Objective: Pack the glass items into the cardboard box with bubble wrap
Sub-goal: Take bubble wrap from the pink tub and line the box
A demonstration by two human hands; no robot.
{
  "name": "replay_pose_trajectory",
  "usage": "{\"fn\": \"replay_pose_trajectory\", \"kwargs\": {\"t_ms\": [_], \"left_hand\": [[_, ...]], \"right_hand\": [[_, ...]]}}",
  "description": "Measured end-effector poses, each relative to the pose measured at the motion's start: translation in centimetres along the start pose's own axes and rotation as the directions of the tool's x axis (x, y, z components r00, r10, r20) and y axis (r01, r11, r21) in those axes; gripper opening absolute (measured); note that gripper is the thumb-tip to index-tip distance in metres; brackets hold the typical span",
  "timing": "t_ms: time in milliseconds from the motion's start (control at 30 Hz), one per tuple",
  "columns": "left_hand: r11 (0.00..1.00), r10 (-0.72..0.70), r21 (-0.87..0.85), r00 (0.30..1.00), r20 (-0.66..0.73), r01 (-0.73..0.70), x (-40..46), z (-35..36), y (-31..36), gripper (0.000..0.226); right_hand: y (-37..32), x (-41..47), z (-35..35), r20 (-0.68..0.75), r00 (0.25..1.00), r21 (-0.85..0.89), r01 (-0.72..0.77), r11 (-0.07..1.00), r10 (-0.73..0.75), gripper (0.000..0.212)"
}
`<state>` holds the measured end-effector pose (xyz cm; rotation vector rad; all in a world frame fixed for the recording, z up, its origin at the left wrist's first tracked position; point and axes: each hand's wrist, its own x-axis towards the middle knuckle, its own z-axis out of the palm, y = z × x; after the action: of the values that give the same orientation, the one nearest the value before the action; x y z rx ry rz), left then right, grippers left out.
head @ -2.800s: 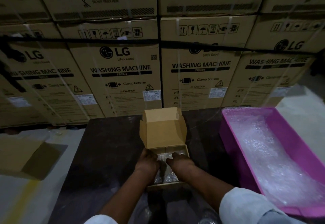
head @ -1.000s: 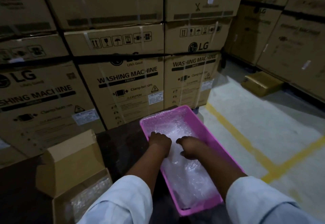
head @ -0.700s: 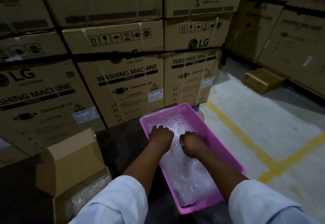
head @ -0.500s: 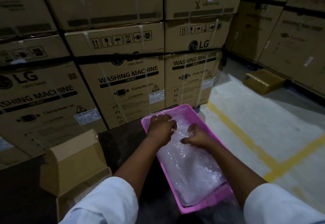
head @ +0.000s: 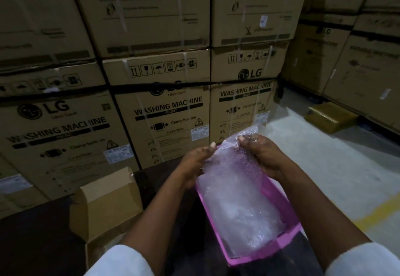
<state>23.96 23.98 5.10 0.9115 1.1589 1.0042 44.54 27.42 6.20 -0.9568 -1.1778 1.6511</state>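
Both hands, left hand [head: 198, 163] and right hand [head: 263, 156], pinch a bubble wrap sheet [head: 233, 167] above the pink tray [head: 287, 241]. Cardboard box [head: 108, 206] sits open at table's left; glass items not visible, packing likely mid-way.

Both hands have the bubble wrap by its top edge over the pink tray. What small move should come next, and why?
Probably lift the clear bubble wrap sheet free of the pink plastic tray: left hand and right hand pinch its raised end, the rest lies inside.
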Motion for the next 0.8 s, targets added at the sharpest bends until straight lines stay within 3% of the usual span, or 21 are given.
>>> {"fn": "replay_pose_trajectory", "kwargs": {"t_ms": [67, 100, 233, 300, 367, 433, 533, 700, 800], "left_hand": [[1.000, -0.012, -0.025, 1.000, -0.016, 0.012, -0.8, -0.3, 0.7, 0.051], [0.998, -0.042, -0.044, 0.999, -0.016, 0.041, -0.9, -0.9, 0.9, 0.052], [0.984, -0.162, -0.069, 0.986, 0.048, 0.165, -3.4, -3.2, 2.3, 0.067], [0.987, -0.081, -0.142, 0.997, 0.010, 0.081, -5.1, -3.6, 3.3, 0.048], [0.973, 0.068, -0.212, 0.990, -0.125, -0.094, -6.7, -4.1, 4.5, 0.039], [0.952, 0.234, -0.135, 0.937, -0.259, -0.275, -8.7, -5.2, 5.7, 0.035], [0.896, 0.436, 0.067, 0.846, -0.307, -0.438, -12.3, -7.4, 7.4, 0.022], [0.801, 0.596, 0.312, 0.733, -0.329, -0.511, -18.5, -10.3, 10.9, 0.023], [0.828, 0.551, 0.305, 0.786, -0.282, -0.471, -22.1, -12.4, 12.6, 0.046]], "right_hand": [[-0.6, 0.1, 0.6, -0.027, 0.999, -0.010, 0.025, 1.000, -0.025, 0.088], [-0.9, 0.1, 1.0, -0.023, 0.999, 0.004, 0.029, 1.000, -0.029, 0.083], [-2.5, -0.9, 2.9, 0.011, 1.000, -0.077, 0.018, 0.997, -0.017, 0.038], [-3.4, -1.7, 4.4, 0.042, 0.999, -0.117, 0.026, 0.993, -0.021, 0.029], [-4.6, -2.4, 5.9, 0.070, 0.997, -0.161, 0.038, 0.986, -0.027, 0.014], [-5.7, -2.9, 7.5, 0.087, 0.995, -0.260, 0.064, 0.963, -0.043, 0.018], [-7.4, -3.5, 10.5, 0.083, 0.986, -0.367, 0.162, 0.916, -0.141, 0.035], [-9.0, -4.3, 16.1, 0.141, 0.948, -0.345, 0.317, 0.884, -0.285, 0.014], [-9.3, -5.0, 19.8, 0.170, 0.934, -0.290, 0.353, 0.889, -0.315, 0.025]]}}
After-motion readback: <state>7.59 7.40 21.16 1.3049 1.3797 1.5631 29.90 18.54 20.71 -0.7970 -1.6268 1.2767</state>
